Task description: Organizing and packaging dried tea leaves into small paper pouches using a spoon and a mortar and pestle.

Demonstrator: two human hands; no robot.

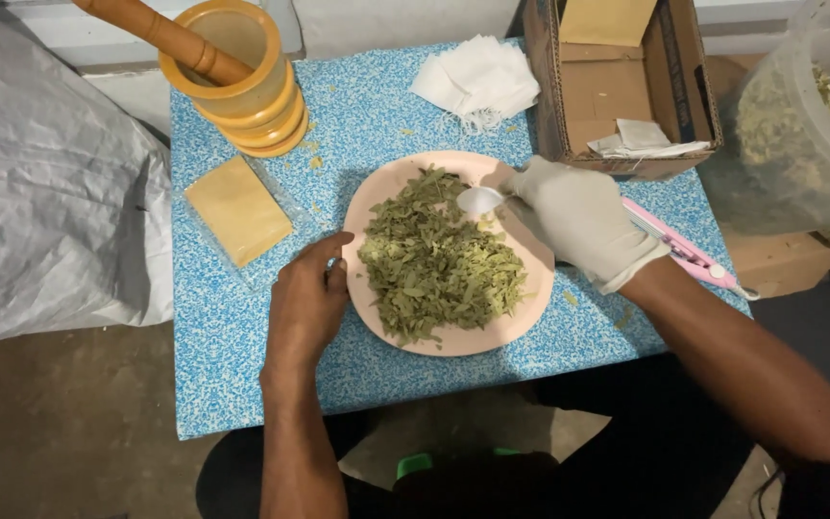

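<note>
Head cam, looking down: pink plate (530,312) sits mid-surface w/ a heap of dried green leaves (434,259) on it. Left hand (307,303), bare, rests at plate's left rim, fingers curled against the edge, holding nothing else. Right hand (578,219), in a white glove, is over plate's upper right, grip clenched on a white spoon (479,200) whose bowl touches the leaves. Wooden mortar (242,77) w/ pestle (160,34) stands well above-left of plate; tan packet (237,209) just left of plate; white sachets (477,79) above it; cardboard box (626,86) above-right; pink tool (679,245) right of plate, partly under the wrist.
</note>
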